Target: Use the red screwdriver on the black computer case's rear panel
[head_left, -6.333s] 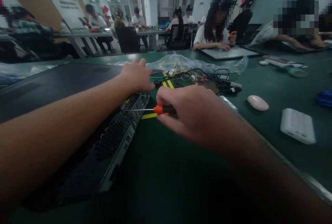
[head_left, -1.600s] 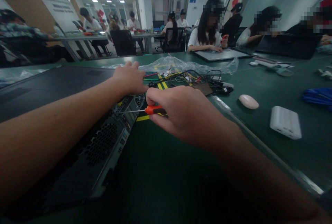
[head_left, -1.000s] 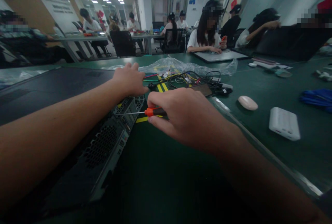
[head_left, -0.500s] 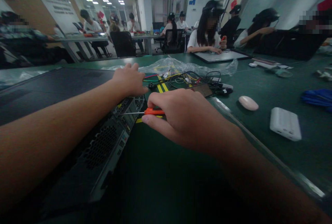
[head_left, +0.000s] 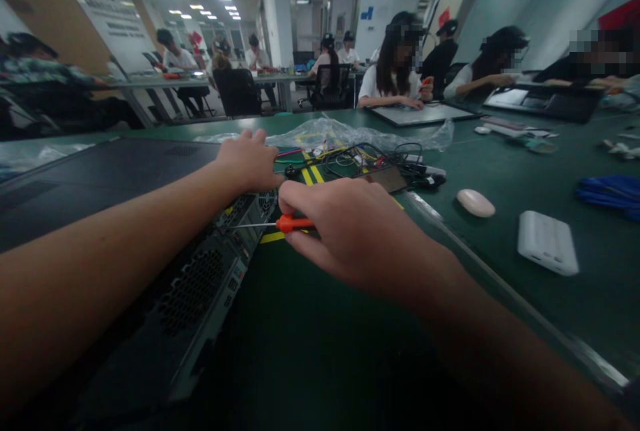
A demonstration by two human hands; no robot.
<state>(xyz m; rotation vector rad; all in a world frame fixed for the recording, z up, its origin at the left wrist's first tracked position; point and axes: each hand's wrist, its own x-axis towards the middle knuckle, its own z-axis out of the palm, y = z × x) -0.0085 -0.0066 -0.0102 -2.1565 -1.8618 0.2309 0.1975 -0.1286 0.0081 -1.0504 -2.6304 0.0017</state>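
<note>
A dark computer case (head_left: 115,171) lies on its side at the left, its rear panel with vents and ports turned toward the right. My left hand (head_left: 249,161) rests on the far end of the case, fingers apart over the edge. In my right hand (head_left: 345,221) is a screwdriver (head_left: 290,223) with an orange handle, gripped between thumb and fingers. Its thin metal shaft points left, and the tip is at the rear panel near the slot covers. Whether the tip sits on a screw is too small to tell.
On the green table (head_left: 310,324), a tangle of cables (head_left: 370,158) and clear plastic wrap (head_left: 325,130) lie beyond my hands. To the right are a pale mouse-shaped object (head_left: 476,203), a white box-like device (head_left: 547,242) and a blue cable bundle (head_left: 610,194). A co-worker (head_left: 400,68) sits opposite.
The view has tilted slightly. My right hand has turned a little at the screwdriver, whose tip stays at the rear panel. The left hand stays on the case.
</note>
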